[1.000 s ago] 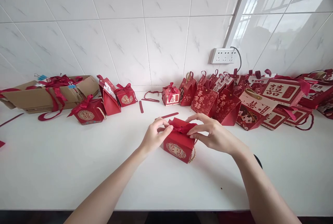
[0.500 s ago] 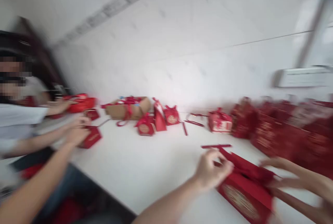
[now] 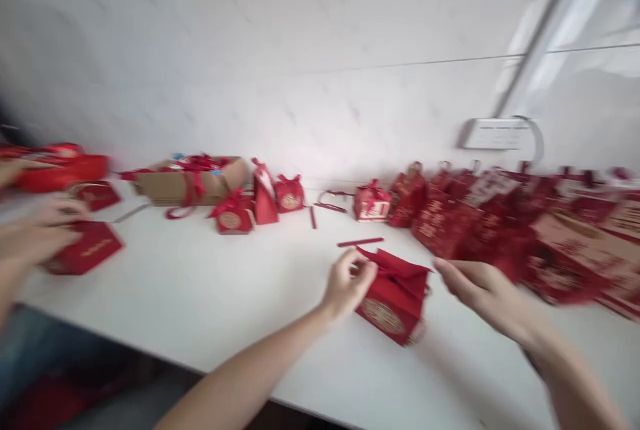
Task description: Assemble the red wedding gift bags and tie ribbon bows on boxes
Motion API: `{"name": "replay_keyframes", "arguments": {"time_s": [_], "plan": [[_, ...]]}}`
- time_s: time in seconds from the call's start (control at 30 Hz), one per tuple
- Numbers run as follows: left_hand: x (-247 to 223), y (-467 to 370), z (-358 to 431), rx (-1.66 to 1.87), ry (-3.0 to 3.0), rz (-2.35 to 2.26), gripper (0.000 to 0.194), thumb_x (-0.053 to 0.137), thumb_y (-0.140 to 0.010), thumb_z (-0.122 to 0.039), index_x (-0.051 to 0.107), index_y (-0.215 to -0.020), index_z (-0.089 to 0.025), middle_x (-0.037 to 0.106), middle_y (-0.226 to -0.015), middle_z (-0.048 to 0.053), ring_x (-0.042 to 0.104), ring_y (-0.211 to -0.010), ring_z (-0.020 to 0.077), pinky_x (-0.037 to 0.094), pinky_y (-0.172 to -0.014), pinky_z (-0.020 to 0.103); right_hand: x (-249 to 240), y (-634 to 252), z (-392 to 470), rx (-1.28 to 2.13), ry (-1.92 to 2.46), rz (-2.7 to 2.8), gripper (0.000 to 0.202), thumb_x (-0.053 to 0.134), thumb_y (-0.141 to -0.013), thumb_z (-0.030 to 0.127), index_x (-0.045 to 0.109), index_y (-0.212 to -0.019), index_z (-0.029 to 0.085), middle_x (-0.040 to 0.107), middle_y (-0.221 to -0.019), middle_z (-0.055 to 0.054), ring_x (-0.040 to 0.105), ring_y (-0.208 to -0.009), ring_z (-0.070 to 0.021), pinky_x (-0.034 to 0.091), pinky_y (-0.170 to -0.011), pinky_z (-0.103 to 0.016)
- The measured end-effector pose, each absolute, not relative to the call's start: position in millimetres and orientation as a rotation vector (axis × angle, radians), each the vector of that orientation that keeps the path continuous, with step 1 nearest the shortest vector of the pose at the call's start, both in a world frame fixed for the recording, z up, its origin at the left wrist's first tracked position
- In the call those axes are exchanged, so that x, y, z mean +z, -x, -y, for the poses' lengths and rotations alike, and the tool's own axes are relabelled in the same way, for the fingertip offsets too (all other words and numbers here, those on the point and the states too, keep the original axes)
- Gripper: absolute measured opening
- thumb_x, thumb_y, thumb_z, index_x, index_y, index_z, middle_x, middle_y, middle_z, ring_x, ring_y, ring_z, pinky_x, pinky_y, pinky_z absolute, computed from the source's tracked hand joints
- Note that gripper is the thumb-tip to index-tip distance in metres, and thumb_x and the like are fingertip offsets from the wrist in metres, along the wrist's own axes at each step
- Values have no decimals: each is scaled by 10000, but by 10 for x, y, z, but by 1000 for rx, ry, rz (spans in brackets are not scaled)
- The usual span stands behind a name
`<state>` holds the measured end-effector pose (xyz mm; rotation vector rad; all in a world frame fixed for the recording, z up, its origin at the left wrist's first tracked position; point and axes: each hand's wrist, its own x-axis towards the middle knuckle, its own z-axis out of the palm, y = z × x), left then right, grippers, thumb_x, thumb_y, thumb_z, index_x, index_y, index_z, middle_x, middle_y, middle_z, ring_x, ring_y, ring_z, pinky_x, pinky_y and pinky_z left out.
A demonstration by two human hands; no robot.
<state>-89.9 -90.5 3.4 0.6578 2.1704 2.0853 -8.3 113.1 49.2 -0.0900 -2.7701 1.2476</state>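
Observation:
A red gift box with a gold round emblem stands tilted on the white table, a red ribbon lying across its top. At the box's upper left corner, my left hand is closed in a pinch on the ribbon there. My right hand is just off the upper right corner, thumb and fingers pressed together; whatever is between the fingertips is too small to make out.
Red gift bags crowd the right side. Along the wall are finished-looking small boxes and a cardboard box of ribbons. A thin red strip lies behind my box. A co-worker's hands hold a red box at left.
The view has swung right, so the co-worker is mostly out of frame. My right hand has come away from the box's right end to beside its upper corner; my left hand keeps its pinch.

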Motion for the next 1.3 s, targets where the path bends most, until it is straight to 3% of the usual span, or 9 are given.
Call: {"name": "replay_keyframes", "arguments": {"time_s": [0.07,0.17,0.4,0.73,0.97,1.3], "plan": [[26,928,919,2033,-688,-2172,241,552,-769,-378,470,-654,-184,439,-608,-36,406,-589,110,334,-571,237,560,73,-1050,1357,228,2891,614,350,-818,709,400,-491,191,416,-432,8,421,-399,-109,343,-440,-262],[16,923,920,1999,-703,-2165,281,547,-795,-381,436,-633,-180,403,-594,-46,368,-580,98,305,-561,230,565,150,-964,1520,202,2973,634,400,-791,720,473,-481,172,486,-412,-10,481,-386,-112,391,-469,-261],[38,909,921,1989,-679,-2119,304,564,-782,-375,418,-605,-176,394,-578,-49,353,-565,88,293,-548,223,440,260,-1044,1661,115,2924,484,577,-749,617,499,-591,166,563,-565,-9,567,-534,-131,445,-497,-250],[56,1123,956,1963,-598,-1782,323,666,-687,-417,469,-606,-173,424,-540,-58,348,-479,64,248,-469,206,232,430,-1256,1994,-291,2673,434,604,-778,532,516,-571,161,465,-538,43,381,-509,-70,297,-515,-245],[-4,1204,959,1923,-584,-1834,354,647,-675,-420,412,-559,-182,308,-456,-85,236,-424,46,178,-424,198,116,483,-1305,2197,-355,2527,485,629,-764,519,415,-499,174,354,-462,72,290,-480,-62,209,-507,-253],[-21,1241,975,1809,-647,-1868,341,614,-683,-468,435,-596,-191,363,-467,-79,278,-399,50,222,-383,188,-13,543,-1328,2520,-375,2292,482,685,-711,475,399,-462,178,350,-425,85,247,-439,-50,210,-499,-244]]}}
